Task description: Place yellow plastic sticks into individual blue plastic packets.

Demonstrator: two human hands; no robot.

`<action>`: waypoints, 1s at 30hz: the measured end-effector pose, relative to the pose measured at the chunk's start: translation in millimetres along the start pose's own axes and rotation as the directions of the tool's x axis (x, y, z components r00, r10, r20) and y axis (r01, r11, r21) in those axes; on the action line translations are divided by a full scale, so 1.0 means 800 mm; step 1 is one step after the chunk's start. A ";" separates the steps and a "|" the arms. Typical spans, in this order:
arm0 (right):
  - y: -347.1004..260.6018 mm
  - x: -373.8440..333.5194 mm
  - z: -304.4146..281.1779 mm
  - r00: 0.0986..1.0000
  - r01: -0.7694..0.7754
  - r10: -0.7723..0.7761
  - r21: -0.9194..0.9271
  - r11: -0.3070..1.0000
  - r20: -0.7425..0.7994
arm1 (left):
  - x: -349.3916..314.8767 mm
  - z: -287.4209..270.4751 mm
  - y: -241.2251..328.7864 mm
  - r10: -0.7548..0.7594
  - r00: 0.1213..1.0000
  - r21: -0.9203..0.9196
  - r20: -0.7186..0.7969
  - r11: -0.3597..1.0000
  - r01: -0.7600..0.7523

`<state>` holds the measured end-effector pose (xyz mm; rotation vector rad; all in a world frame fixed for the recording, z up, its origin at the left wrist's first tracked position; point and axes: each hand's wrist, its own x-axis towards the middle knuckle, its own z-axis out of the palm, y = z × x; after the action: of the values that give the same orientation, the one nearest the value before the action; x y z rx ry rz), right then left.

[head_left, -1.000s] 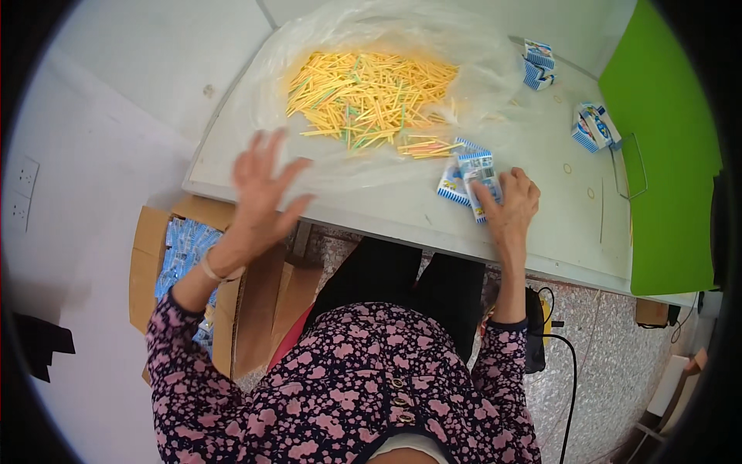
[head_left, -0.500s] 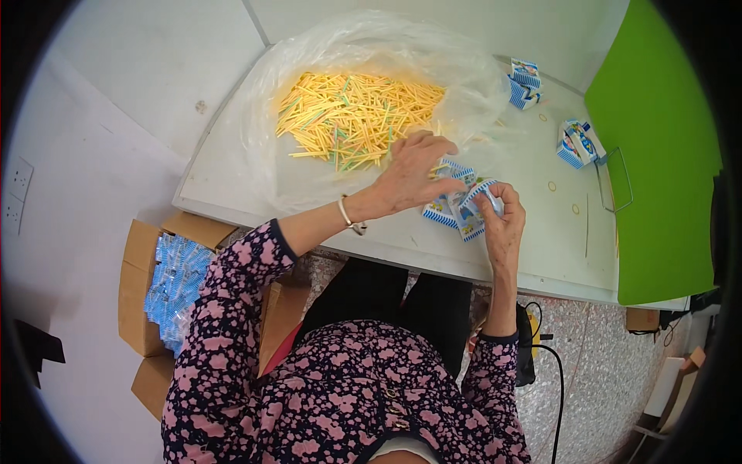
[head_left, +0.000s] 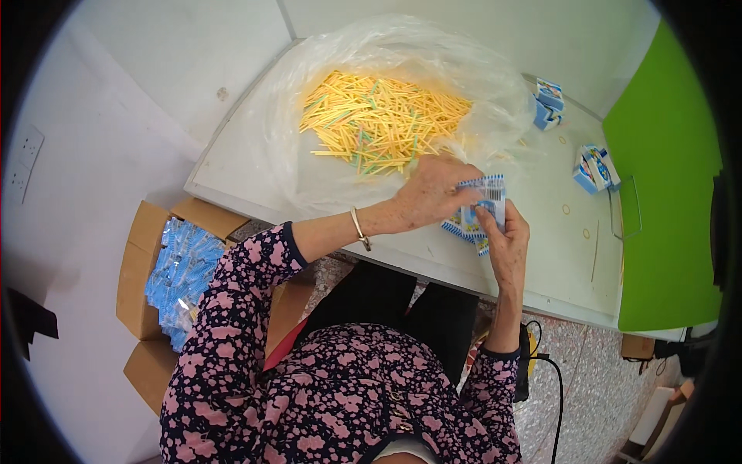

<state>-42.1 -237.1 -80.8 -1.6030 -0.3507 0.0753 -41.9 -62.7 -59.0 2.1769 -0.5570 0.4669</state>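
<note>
A small clear packet with blue-and-white striped edges (head_left: 495, 188) is raised just above the table near its front edge. My right hand (head_left: 508, 246) pinches its lower part between thumb and fingers. My left hand (head_left: 435, 195) is closed at the packet's left side, its fingertips partly hidden behind the film. More striped packets (head_left: 456, 226) lie on the table under both hands. Beyond my left hand is a heap of thin yellow sticks (head_left: 386, 116), a few of them green, on a spread clear plastic bag (head_left: 282, 131).
A cardboard box (head_left: 137, 267) full of blue packets (head_left: 185, 263) stands left of the table. Small blue-and-white boxes (head_left: 595, 168) sit at the right by a green panel (head_left: 668, 185) and a wire loop (head_left: 635, 205). Several rubber bands (head_left: 566, 209) lie on the white table (head_left: 541, 278).
My left hand has come down from beside the stick heap to the packet. The packet has been lifted and turned more upright in my right hand. The view has shifted slightly.
</note>
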 end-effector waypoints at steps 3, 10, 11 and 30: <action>-0.004 -0.004 0.000 0.994 0.004 0.003 -0.062 0.998 0.107 | -0.007 -0.003 0.018 0.084 0.996 0.079 -0.002 0.993 -0.084; 0.005 -0.011 0.010 0.996 -0.006 0.010 -0.040 0.999 0.090 | -0.031 -0.016 0.002 0.036 0.999 0.111 0.016 0.993 -0.038; 0.005 -0.011 0.014 0.994 -0.010 0.019 -0.083 0.997 0.108 | -0.034 -0.021 0.001 0.032 0.999 0.116 0.012 0.993 -0.033; -0.003 -0.013 0.086 0.935 0.090 -0.023 -0.176 0.980 0.353 | -0.079 -0.102 -0.009 -0.102 0.970 0.223 0.219 0.973 0.052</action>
<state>-70.1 -173.6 -85.0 -1.7676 -0.6985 0.2935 -102.1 20.2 -46.7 2.4712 -0.5649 0.2429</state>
